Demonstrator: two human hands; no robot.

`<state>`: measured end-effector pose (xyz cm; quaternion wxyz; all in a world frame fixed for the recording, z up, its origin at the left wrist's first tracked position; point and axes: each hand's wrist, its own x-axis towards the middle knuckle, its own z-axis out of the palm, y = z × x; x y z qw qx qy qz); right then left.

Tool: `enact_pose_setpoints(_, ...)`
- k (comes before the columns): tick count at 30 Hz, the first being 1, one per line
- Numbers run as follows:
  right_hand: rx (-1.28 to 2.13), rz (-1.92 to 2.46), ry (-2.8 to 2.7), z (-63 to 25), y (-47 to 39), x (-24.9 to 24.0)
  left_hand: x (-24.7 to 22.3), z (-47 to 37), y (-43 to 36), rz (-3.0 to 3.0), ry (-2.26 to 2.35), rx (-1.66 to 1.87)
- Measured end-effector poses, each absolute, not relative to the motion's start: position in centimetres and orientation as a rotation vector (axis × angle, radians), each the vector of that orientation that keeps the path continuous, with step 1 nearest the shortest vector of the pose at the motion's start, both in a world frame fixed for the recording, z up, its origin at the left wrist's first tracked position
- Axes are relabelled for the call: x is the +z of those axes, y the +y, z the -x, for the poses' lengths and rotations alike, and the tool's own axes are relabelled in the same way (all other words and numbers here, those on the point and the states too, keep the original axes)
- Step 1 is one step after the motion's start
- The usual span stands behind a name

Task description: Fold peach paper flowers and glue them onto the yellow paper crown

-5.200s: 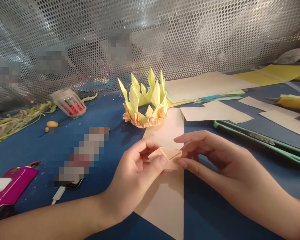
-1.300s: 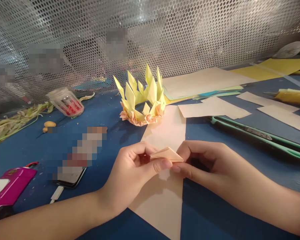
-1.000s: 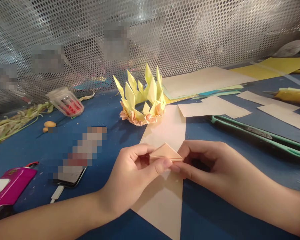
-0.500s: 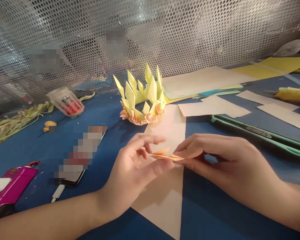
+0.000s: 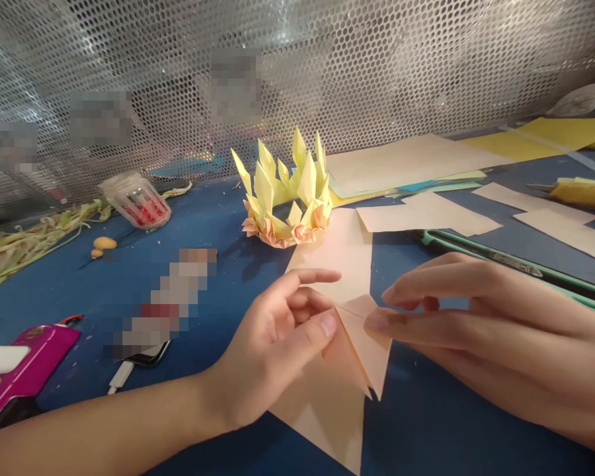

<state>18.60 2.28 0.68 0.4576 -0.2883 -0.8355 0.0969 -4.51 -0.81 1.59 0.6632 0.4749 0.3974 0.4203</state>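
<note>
A small folded piece of peach paper (image 5: pixel 364 337) is held in the air, its creased flaps facing me and its points hanging down. My left hand (image 5: pixel 287 344) pinches its left edge between thumb and fingers, the index finger stretched out above. At the right edge, the thumb of my right hand (image 5: pixel 476 330) touches the paper, while the fingers are held apart from it. Below lies a long sheet of peach paper (image 5: pixel 317 403) on the blue table. Beyond the hands stands a crown-shaped paper piece (image 5: pixel 287 198) with yellow spikes and a peach folded base.
Green-handled scissors or a cutter (image 5: pixel 480 254) lies behind my right hand. Cut paper pieces (image 5: pixel 431 213) spread at the right. On the left are a phone (image 5: pixel 151 354) with a cable, a magenta-and-white tool (image 5: pixel 44 360) and a tilted clear jar (image 5: pixel 136 201). Perforated metal mesh (image 5: pixel 357 73) rises behind.
The folded paper has turned from edge-on to showing its creased face, points down. My right hand's fingers have lifted off and spread, leaving the thumb touching. My left hand keeps its hold.
</note>
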Motion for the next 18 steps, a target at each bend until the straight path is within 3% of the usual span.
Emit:
enact_pose_setpoints(10, -0.034, 0.562, -2.227, -18.4, 3.5, 0.7, 1.5, 4.3, -0.1, -0.947, 0.901, 1.141)
enact_pose_setpoints(15, 0.13, 0.606, -2.233, -18.5, 3.4, 1.8, 1.3, 4.6, 0.2, -0.887, 0.88, 1.121)
enact_pose_setpoints(18, 0.435, 0.704, -2.182, -18.3, 3.0, 2.2, 1.2, 4.8, 0.2, -0.87, 0.844, 1.115)
